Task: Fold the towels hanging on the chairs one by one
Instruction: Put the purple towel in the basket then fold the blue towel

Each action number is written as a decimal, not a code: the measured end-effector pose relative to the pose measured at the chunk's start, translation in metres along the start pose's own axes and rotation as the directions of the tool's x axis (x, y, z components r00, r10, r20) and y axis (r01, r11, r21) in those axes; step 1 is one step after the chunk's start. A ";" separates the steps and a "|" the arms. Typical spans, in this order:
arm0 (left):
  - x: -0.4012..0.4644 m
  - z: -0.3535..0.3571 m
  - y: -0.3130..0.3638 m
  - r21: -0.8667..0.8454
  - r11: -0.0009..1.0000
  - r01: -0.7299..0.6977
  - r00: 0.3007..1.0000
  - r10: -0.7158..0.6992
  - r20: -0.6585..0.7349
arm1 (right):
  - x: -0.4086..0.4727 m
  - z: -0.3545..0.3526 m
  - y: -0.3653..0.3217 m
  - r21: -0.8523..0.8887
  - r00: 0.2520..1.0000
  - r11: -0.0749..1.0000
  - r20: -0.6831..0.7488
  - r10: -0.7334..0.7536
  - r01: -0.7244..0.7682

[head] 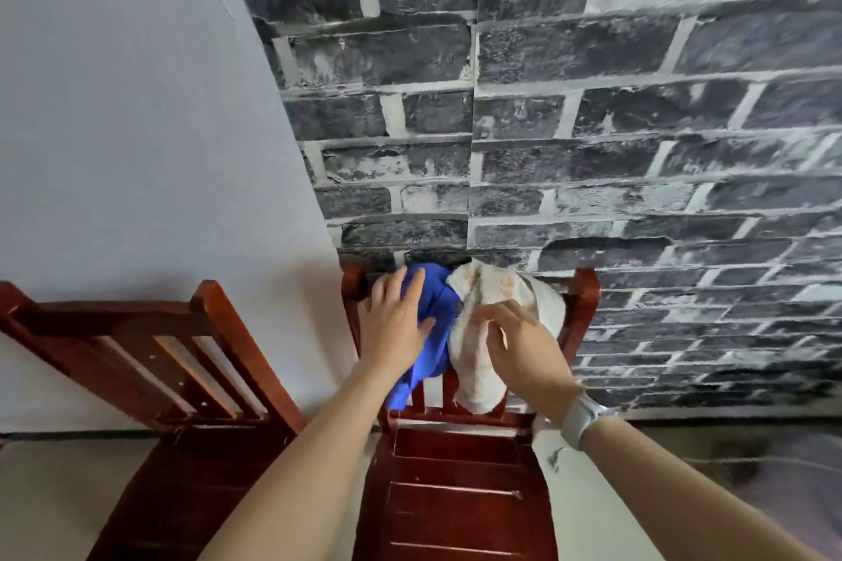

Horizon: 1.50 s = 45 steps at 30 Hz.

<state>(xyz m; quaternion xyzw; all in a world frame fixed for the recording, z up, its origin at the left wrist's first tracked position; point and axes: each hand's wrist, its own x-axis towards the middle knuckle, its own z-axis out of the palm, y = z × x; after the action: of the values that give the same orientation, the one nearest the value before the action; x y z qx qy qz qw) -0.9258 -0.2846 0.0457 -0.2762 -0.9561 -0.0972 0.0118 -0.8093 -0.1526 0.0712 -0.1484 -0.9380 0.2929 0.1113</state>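
Note:
Two towels hang side by side over the backrest of a red wooden chair (585,301) in front of me. The blue towel (435,342) is on the left, the white stained towel (474,360) on the right. My left hand (394,323) lies flat on the blue towel with its fingers straight. My right hand (519,342) is over the white towel with curled fingers, and its fingertips pinch the cloth near the towel's middle. A grey watch sits on my right wrist.
A second red wooden chair (182,355) stands to the left, its backrest bare. Behind the chairs are a plain pale wall (136,128) and a grey brick-pattern wall (592,105). Light floor shows on both sides of the chairs.

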 end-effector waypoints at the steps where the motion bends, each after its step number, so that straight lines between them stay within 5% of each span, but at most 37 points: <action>1: 0.009 0.003 -0.005 0.028 0.999 -0.031 1.000 0.031 -0.005 | 0.003 0.001 -0.002 -0.009 1.000 1.000 -0.026 0.008 -0.008; 7: 0.043 -0.004 -0.034 -0.396 0.917 -0.057 0.975 -0.034 -0.218 | 0.019 0.008 -0.010 -0.095 0.996 0.995 -0.088 0.015 -0.024; 12: 0.038 -0.065 -0.056 -0.743 0.666 -0.065 0.911 -0.264 -0.316 | 0.035 0.016 -0.031 -0.072 0.997 0.997 -0.073 -0.015 0.010; 16: 0.006 -0.113 -0.070 -0.920 0.321 -0.227 0.926 -0.221 -0.306 | 0.049 0.017 -0.070 0.192 0.985 0.967 -0.069 -0.159 0.169; 19: -0.022 -0.126 -0.086 -0.942 0.233 -0.242 0.932 -0.215 -0.292 | 0.058 0.025 -0.102 0.286 0.968 0.925 -0.073 -0.238 0.249; 28: -0.111 -0.107 -0.142 -0.962 0.265 -0.071 0.874 -0.448 -0.188 | 0.007 0.044 -0.163 0.671 0.951 0.714 0.041 -0.308 0.202; 31: -0.136 -0.099 -0.152 -0.919 0.390 0.057 0.934 -0.347 -0.089 | -0.008 0.047 -0.161 0.731 0.937 0.676 0.161 -0.311 0.098; 34: -0.157 -0.076 -0.160 -0.793 0.572 0.212 0.974 -0.186 0.126 | -0.025 0.061 -0.125 0.584 0.868 0.805 0.449 -0.212 -0.106; 37: -0.185 -0.045 -0.145 -0.719 0.611 0.332 0.941 -0.170 0.291 | -0.063 0.075 -0.073 0.229 0.744 0.967 0.665 -0.071 -0.112; 43: -0.203 -0.018 -0.064 -0.770 0.551 0.322 0.944 -0.130 0.302 | -0.133 0.039 -0.009 0.364 0.820 0.864 0.566 0.092 -0.348; 45: -0.201 -0.015 -0.034 -0.785 0.554 0.278 0.959 -0.113 0.259 | -0.149 0.018 0.008 0.340 0.883 0.897 0.458 0.105 -0.283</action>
<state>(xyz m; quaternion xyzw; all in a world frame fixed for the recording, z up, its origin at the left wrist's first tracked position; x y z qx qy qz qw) -0.7737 -0.4216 0.0394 -0.1499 -0.8258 -0.5003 -0.2128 -0.6740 -0.2068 0.0343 -0.1496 -0.8399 0.5120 -0.1001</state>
